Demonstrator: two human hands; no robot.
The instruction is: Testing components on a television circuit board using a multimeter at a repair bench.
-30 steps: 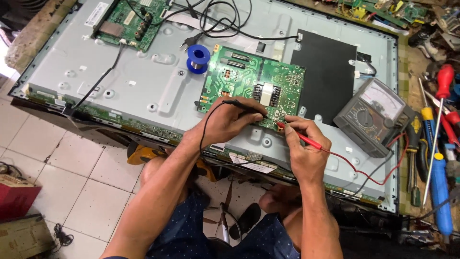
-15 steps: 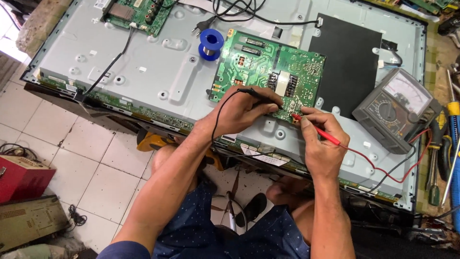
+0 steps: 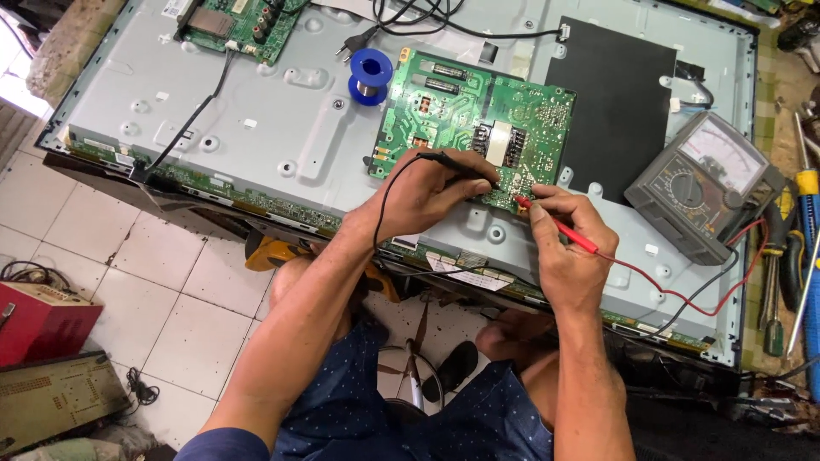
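My left hand (image 3: pixel 431 195) grips a black test probe (image 3: pixel 448 160) and presses its tip onto the near edge of a green circuit board (image 3: pixel 461 111). My right hand (image 3: pixel 568 248) pinches a red test probe (image 3: pixel 555 224), its tip touching the same board close to the black one. Both leads run to an analogue multimeter (image 3: pixel 705 183) lying tilted at the right. The board is mounted on the grey metal back of a flat television panel (image 3: pixel 256 128).
A blue solder spool (image 3: pixel 371 75) lies left of the board, a second green board (image 3: pixel 239 26) at the top left, and a black sheet (image 3: pixel 619 102) to the right. Screwdrivers (image 3: pixel 807 213) lie at the right edge. A red box (image 3: pixel 43 316) sits on the tiled floor.
The view has shifted, so the panel and hands sit more to the right in the frame. Both hands keep their probes on the board's near edge.
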